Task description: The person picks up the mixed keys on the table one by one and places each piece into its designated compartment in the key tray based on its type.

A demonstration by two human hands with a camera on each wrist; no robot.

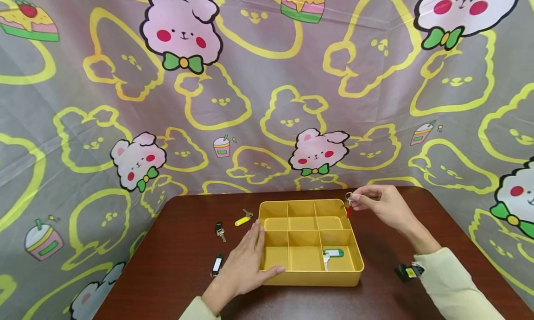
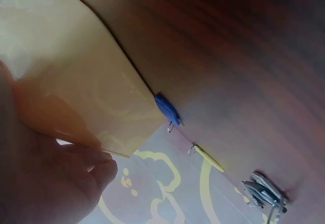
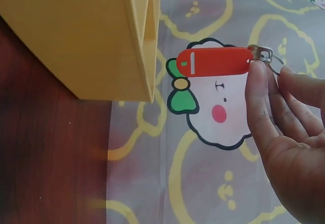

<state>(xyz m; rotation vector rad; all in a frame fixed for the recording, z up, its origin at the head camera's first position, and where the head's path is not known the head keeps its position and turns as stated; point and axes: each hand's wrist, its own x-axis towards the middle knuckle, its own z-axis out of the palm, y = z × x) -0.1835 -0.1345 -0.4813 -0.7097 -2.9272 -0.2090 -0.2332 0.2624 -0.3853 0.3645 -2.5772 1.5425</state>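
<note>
Yellow tray [image 1: 310, 278] sits at lower centre on my feed, the left hand [image 1: 242, 264] straight-fingered along its left side; a green-tagged key [image 1: 333, 253] lies in its lower-right compartment; beyond, right of centre, my right hand [image 1: 384, 206] pinches a red key tag [image 1: 349, 212] by its ring [image 1: 348, 194]

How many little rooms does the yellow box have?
6 in the box: far left, far middle, far right, near left, near middle, and near right, where the green tag lies. None is completely hidden.
</note>
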